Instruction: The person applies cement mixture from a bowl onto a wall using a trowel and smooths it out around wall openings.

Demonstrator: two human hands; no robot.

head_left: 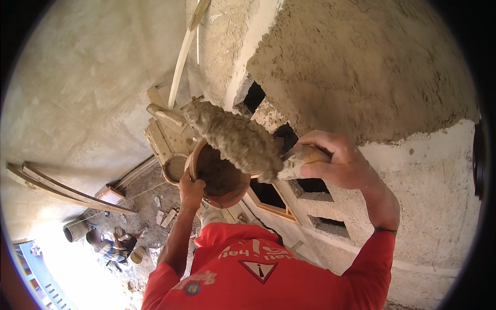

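- Fingers [316,137] of the right hand [343,163] are clamped around the handle [311,155] of a trowel [290,169], thumb on the lower side.
- Grey mortar [232,137] covers nearly all the blade, stretching up and left from the hand.
- Left-hand fingers grip the left rim of a reddish bucket [230,200], the left hand [191,192] having its thumb over the edge; more mortar lies inside.
- In view, the load overlaps the bucket's upper right edge; I cannot tell whether they touch.
- Room is tighter on the right, where the pale wall [423,170] with square openings stands near the right hand. Wider space lies leftward, above the floor [144,213], toward the left wall [82,77].
- Planks [160,135] and a round container [165,169] sit just beyond the bucket.
- White lettering, a triangular warning sign and a round badge mark the red shirt [320,287].
- The right elbow is sharply bent; the left forearm reaches forward, straighter.
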